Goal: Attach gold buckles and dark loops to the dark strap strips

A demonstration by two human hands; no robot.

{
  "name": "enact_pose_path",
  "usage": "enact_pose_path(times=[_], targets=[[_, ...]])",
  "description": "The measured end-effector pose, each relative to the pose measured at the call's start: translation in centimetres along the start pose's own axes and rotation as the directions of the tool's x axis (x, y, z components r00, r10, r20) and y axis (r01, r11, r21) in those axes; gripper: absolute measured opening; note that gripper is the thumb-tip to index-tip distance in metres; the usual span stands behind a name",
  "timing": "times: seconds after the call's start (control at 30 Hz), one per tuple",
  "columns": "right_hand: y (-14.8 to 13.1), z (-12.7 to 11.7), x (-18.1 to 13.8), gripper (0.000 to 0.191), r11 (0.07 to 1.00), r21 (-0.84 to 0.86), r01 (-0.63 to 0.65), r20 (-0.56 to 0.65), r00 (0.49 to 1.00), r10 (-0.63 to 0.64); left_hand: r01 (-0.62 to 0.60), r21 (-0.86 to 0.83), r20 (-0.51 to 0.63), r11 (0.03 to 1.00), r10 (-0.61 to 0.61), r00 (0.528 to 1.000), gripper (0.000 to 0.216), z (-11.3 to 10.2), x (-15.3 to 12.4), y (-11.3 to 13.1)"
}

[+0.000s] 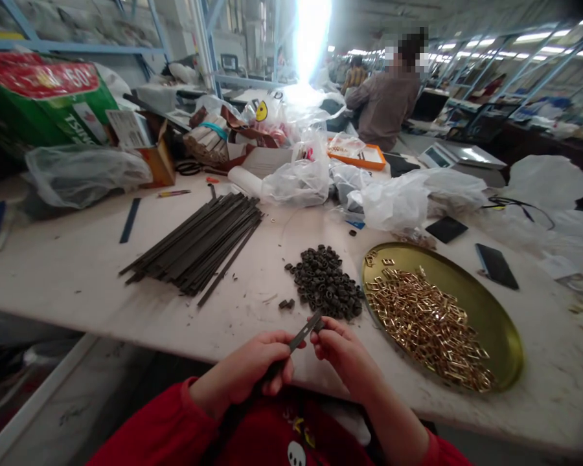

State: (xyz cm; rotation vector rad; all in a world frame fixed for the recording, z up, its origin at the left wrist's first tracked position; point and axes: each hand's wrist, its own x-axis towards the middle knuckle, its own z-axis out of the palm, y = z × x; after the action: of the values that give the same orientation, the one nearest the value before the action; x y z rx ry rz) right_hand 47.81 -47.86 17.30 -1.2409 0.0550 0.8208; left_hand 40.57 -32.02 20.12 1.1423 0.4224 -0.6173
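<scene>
My left hand (267, 359) is closed around a dark strap (298, 338) that points up and to the right. A small pale spot shows on the strap near its upper end. My right hand (342, 349) pinches a small dark loop (319, 326) right at that end. Whether the loop is around the strap or only beside it, I cannot tell. Just beyond my hands lies a heap of small dark loops (325, 278). Left of it is a pile of long dark straps (199, 239). Gold rectangular buckles (432, 323) fill much of a round gold tray (508, 336) at the right.
Plastic bags (393, 197) and an orange box (376, 158) crowd the table's back. A phone (496, 265) and a black flat piece (445, 229) lie behind the tray. A pen (173, 193) and a dark blue strip (130, 220) are at left. Another person (386, 107) sits farther off.
</scene>
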Motion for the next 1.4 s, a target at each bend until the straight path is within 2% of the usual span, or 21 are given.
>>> enact_pose_path(times=[0.17,0.27,0.33,0.4,0.43,0.5,0.67,0.9,1.07,1.2,1.3,1.4], targets=[[0.9,-0.8,-0.2,0.032,1.000,-0.023,0.002,-0.026,1.000,-0.002,0.018,0.050,0.003,0.999,-0.018,1.000,0.034,0.1,0.3,-1.0],[1.0,-1.3,-0.4,0.041,0.992,-0.105,0.076,-0.083,0.993,-0.085,-0.040,0.247,-0.056,0.968,0.056,0.997,0.035,0.2,0.3,-0.9],[1.0,-1.7,-0.5,0.046,0.979,-0.162,0.123,-0.129,0.981,-0.145,-0.133,0.476,-0.115,0.870,0.211,0.971,0.035,0.2,0.2,-0.8],[1.2,-2.0,-0.6,0.050,0.971,-0.195,0.136,-0.157,0.973,-0.167,-0.181,0.671,-0.140,0.719,0.363,0.921,0.037,0.2,0.2,-1.0],[1.3,-2.1,-0.6,0.050,0.972,-0.196,0.131,-0.168,0.972,-0.165,-0.180,0.730,-0.142,0.659,0.405,0.903,0.037,0.2,0.2,-1.0],[1.6,-2.3,-0.6,0.049,0.977,-0.177,0.118,-0.191,0.970,-0.151,-0.153,0.788,-0.143,0.596,0.420,0.896,0.037,0.1,0.2,-1.2],[2.0,-2.6,-0.4,0.045,0.987,-0.125,0.099,-0.191,0.974,-0.122,-0.110,0.821,-0.144,0.561,0.389,0.910,0.030,0.3,0.2,-1.4],[2.4,-2.6,-0.5,0.046,0.975,-0.203,0.091,-0.052,0.993,-0.103,-0.105,0.861,-0.078,0.498,0.333,0.940,0.033,1.2,1.1,-0.8],[2.9,-2.5,-0.8,0.043,0.980,-0.163,0.115,-0.040,0.992,-0.123,-0.133,0.853,-0.058,0.505,0.344,0.937,0.031,1.6,1.5,-0.3],[3.0,-2.4,-1.3,0.043,0.956,-0.265,0.126,-0.020,0.991,-0.136,-0.131,0.881,-0.034,0.454,0.337,0.941,0.031,1.5,1.5,-0.7],[3.1,-2.3,-1.7,0.037,0.929,-0.341,0.145,0.039,0.989,-0.140,-0.140,0.906,-0.017,0.400,0.364,0.931,0.032,1.8,1.6,-1.0],[3.1,-2.4,-1.7,0.033,0.957,-0.263,0.118,0.051,0.993,-0.108,-0.177,0.873,-0.010,0.456,0.378,0.926,0.031,2.4,1.3,-0.9]])
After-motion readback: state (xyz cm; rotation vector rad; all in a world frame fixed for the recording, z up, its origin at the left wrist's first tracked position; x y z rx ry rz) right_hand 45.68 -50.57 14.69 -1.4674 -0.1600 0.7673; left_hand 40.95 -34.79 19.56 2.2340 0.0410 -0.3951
